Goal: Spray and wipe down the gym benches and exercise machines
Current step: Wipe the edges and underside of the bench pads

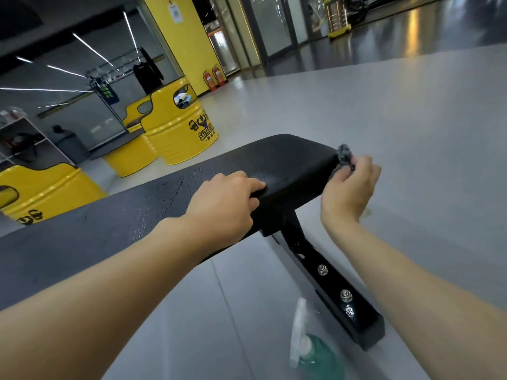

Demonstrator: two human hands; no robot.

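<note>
The rounded end of the black padded bench (288, 160) sits mid-frame, the right hand (348, 187) pinching a bunched grey cloth (343, 157) against its end edge and the left hand (222, 204) curling its fingers over the near side edge — grey floor (411, 111) spreads wide beyond, with a green white-triggered spray bottle (310, 349) down beside the black steel foot (337, 305).

We see a black bench (290, 163), a dark grey cloth (343, 157), a white-topped green bottle (322, 356), and yellow drums (175, 124) bearing black logos.
</note>
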